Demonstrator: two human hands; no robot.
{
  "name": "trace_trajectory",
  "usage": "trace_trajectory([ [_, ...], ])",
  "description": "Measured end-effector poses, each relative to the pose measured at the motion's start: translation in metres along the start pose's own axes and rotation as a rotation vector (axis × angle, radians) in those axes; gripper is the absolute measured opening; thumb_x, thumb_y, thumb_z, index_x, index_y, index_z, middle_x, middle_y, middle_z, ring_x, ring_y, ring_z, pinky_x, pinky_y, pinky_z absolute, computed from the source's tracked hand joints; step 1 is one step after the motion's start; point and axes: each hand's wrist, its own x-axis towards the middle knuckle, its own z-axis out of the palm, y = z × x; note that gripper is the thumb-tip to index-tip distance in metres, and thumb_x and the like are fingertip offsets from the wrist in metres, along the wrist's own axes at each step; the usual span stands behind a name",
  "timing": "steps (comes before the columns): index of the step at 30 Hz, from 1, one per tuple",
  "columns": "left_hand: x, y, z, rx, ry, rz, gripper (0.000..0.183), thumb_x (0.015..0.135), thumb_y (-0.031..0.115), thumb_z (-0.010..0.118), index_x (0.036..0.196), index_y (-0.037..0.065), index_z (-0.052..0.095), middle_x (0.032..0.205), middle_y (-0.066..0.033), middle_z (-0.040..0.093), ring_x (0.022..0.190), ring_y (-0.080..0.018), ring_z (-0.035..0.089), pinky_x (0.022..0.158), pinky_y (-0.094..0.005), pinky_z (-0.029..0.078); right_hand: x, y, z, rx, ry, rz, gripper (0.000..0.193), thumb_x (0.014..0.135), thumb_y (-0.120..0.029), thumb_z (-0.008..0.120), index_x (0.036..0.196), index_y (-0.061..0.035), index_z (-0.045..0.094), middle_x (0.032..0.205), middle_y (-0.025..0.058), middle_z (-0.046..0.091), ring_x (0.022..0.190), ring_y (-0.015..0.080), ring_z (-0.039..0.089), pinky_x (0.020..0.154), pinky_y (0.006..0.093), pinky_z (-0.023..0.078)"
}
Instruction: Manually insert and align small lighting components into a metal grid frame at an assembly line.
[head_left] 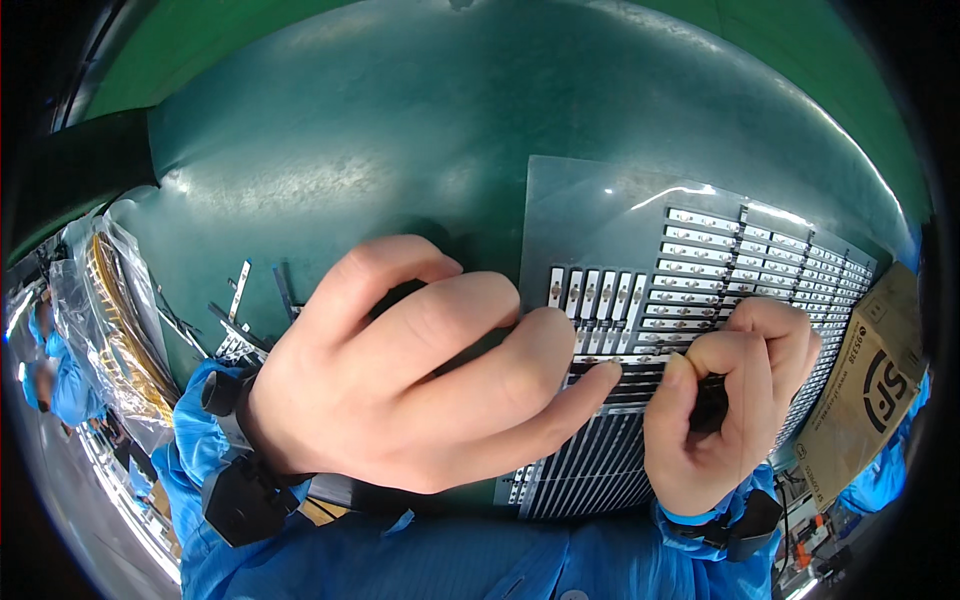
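Note:
My left hand (430,370) arches palm down over the left part of a sheet with rows of small strips (690,280). Its fingers are curled in, with one fingertip resting against the row; the thumb is hidden beneath, so what it grips does not show. My right hand (730,410) is pinched, thumb against forefinger, at the right end of a thin white strip (640,359). That strip lies crosswise between my two hands. Left of it several short upright strips (598,295) sit in black slots. Dark parallel slots (590,465) run below my fingers.
Several loose strips (238,290) lie left of my left hand, on the green table mat (350,130). A clear plastic bag (120,320) with yellowish strips lies at the far left. A brown cardboard box (865,385) stands at the right edge.

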Motion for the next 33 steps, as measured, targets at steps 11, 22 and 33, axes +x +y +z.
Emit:
trace_trajectory([
  [11,0.003,0.001,-0.002,0.031,-0.028,0.027,0.054,0.049,0.023,0.069,0.100,0.037,0.076,0.090,0.0032,0.049,0.081,-0.0171,0.050,0.068,-0.0338,0.046,0.000,0.000,0.000,-0.087,0.057,-0.033,0.013,0.073,-0.008,0.065,0.080,-0.0051,0.055,0.091,0.0116,0.048,0.084,0.0266,0.042,0.078,0.0378,0.030],
  [22,0.001,-0.003,0.003,-0.003,-0.014,0.025,0.049,0.054,0.019,0.076,0.100,0.035,0.076,0.094,0.0028,0.053,0.084,-0.0176,0.050,0.072,-0.0349,0.048,0.001,0.001,-0.001,-0.181,0.012,-0.037,0.012,0.075,-0.011,0.064,0.081,-0.0065,0.054,0.095,0.0125,0.046,0.089,0.0274,0.039,0.081,0.0386,0.029],
  [33,0.005,-0.001,-0.006,-0.025,-0.065,0.007,0.047,0.057,0.017,0.076,0.102,0.032,0.076,0.093,0.0011,0.055,0.082,-0.0186,0.053,0.074,-0.0344,0.048,0.000,0.016,-0.003,-0.113,0.064,0.008,0.023,0.073,-0.019,0.073,0.076,-0.0083,0.052,0.092,0.0117,0.049,0.085,0.0288,0.041,0.078,0.0405,0.031],
])
